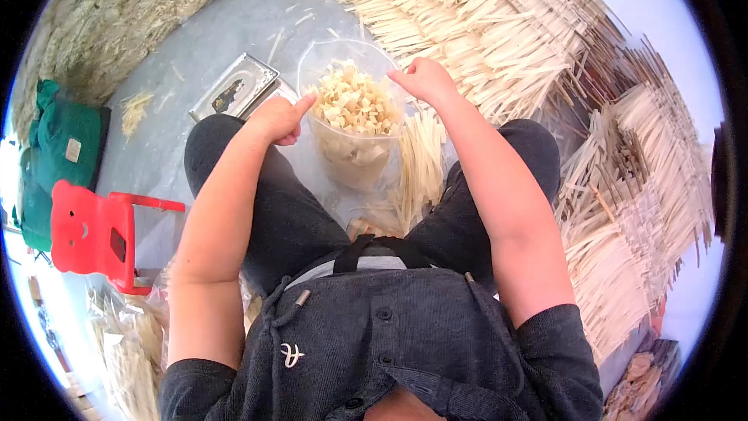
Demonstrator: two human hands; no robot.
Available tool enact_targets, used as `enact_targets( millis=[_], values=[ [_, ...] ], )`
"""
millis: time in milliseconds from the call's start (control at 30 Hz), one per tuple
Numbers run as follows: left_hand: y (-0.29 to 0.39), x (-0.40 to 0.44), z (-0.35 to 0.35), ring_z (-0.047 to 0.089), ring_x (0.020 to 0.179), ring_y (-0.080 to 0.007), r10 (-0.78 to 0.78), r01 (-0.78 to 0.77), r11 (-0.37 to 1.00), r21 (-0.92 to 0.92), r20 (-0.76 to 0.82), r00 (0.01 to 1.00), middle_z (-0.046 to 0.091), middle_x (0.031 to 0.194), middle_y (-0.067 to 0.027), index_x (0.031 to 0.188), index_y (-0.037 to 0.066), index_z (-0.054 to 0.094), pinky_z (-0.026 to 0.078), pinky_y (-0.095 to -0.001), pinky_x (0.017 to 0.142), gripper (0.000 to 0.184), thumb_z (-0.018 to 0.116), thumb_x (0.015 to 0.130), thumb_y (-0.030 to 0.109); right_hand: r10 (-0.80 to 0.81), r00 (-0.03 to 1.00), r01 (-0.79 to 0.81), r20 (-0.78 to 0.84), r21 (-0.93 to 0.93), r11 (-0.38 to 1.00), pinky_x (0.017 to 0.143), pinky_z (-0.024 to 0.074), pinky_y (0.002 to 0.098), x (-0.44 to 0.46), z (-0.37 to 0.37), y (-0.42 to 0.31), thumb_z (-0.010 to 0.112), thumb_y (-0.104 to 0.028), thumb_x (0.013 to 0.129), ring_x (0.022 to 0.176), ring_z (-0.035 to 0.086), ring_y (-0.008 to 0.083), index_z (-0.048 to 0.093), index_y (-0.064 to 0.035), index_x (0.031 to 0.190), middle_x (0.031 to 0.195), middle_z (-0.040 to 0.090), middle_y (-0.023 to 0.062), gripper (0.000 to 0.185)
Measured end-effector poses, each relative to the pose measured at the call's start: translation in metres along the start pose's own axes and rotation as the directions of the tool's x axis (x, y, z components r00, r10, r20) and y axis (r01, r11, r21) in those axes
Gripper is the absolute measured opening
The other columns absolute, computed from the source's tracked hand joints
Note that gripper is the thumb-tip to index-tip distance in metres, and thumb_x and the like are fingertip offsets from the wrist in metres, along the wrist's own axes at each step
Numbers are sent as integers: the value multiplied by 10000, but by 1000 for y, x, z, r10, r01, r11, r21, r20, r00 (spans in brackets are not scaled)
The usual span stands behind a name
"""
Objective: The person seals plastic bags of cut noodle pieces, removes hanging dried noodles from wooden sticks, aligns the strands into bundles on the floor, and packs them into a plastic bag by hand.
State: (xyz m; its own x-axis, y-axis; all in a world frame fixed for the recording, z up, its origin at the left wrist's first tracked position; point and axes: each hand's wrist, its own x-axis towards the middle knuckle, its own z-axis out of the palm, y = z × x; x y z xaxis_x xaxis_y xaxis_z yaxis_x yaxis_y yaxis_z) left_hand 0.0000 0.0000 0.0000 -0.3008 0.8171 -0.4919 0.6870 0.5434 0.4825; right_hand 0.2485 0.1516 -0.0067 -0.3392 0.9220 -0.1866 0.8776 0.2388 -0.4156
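A clear plastic bag (356,157) stands upright and open between my knees. Pale yellow, short curled pieces (354,101) fill much of it. At the bag's left edge, my left hand (282,118) is closed, with thumb and forefinger at the rim. My right hand (427,82) pinches the rim on the opposite side, its fingers curled in. Just left of the bag lies a flat metal weighing scale (238,87), partly hidden behind my left hand and knee. A bundle of long pale strips (419,160) rests close to the bag's right side.
Large stacks of long pale strips (499,23) lie ahead and to the right (615,257). Big filled sacks (132,15) line the far left. A red child's chair (92,226) and a green bag (68,140) stand at left. Loose strips lie on the grey floor (187,43).
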Motion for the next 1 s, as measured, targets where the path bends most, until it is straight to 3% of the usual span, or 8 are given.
enact_targets(
  millis=[67, 300, 367, 500, 567, 833, 900, 1000],
  values=[
    [18, 7, 1, 638, 567, -209, 39, -45, 968, -246, -29, 999, 653, 707, -124, 738, -29, 641, 533, -317, 523, 544, 526, 905, 476, -4, 998, 1, -55, -52, 999, 859, 512, 405, 9, -21, -9, 611, -570, 784, 1031, 650, 304, 696, -70, 1089, 1065, 688, 169, 592],
    [-4, 19, 6, 660, 591, -186, 41, -40, 949, -314, -3, 999, 671, 724, -117, 782, -53, 658, 554, -299, 560, 334, 489, 881, 217, -173, 984, 178, 48, -154, 972, 821, 517, 408, 43, 35, -14, 631, -413, 776, 981, 655, 321, 717, -64, 950, 1010, 693, 167, 400],
    [5, 19, 10, 660, 595, -181, 138, -114, 929, -351, 43, 989, 675, 737, -120, 790, -52, 661, 552, -300, 564, 325, 490, 877, 211, -414, 892, 432, 182, -75, 899, 770, 514, 432, 30, 31, -18, 600, -333, 792, 894, 656, 340, 700, -73, 910, 922, 680, 183, 303],
    [9, -4, 35, 629, 553, -182, 265, -221, 939, -264, 143, 954, 655, 656, -113, 720, -52, 649, 537, -315, 563, 310, 500, 847, 188, -524, 819, 492, 231, 187, 851, 703, 495, 445, -36, 23, -27, 572, -288, 828, 803, 638, 361, 662, -55, 860, 828, 652, 190, 251],
    [15, -28, 34, 631, 555, -185, 273, -208, 934, -292, 201, 941, 647, 654, -120, 721, -53, 643, 528, -320, 548, 314, 508, 848, 201, -619, 756, 534, 214, 346, 771, 584, 423, 364, -61, 25, -24, 601, -219, 854, 588, 504, 227, 567, -6, 778, 660, 563, 148, 228],
    [47, 0, 63, 595, 546, -117, 282, -170, 876, -451, 194, 940, 646, 697, -55, 772, -15, 651, 495, -257, 508, 307, 525, 888, 239, -429, 896, 354, 115, 396, 847, 584, 413, 347, -69, 50, 9, 585, -200, 880, 591, 473, 180, 556, 11, 796, 629, 509, 127, 229],
    [51, 6, 72, 601, 549, -120, 302, -181, 872, -454, 210, 930, 653, 710, -57, 791, -14, 661, 502, -258, 511, 308, 523, 891, 243, -393, 914, 337, 98, 356, 872, 654, 478, 451, -68, 48, 8, 579, -256, 849, 732, 614, 393, 635, -17, 829, 767, 636, 206, 247],
    [56, 4, 78, 609, 557, -124, 301, -198, 892, -406, 205, 932, 659, 724, -61, 804, -14, 666, 510, -262, 514, 315, 521, 892, 251, -326, 941, 256, 93, 436, 863, 624, 474, 422, -74, 46, 9, 596, -260, 853, 672, 618, 355, 629, 0, 812, 728, 627, 205, 266]
  ],
)
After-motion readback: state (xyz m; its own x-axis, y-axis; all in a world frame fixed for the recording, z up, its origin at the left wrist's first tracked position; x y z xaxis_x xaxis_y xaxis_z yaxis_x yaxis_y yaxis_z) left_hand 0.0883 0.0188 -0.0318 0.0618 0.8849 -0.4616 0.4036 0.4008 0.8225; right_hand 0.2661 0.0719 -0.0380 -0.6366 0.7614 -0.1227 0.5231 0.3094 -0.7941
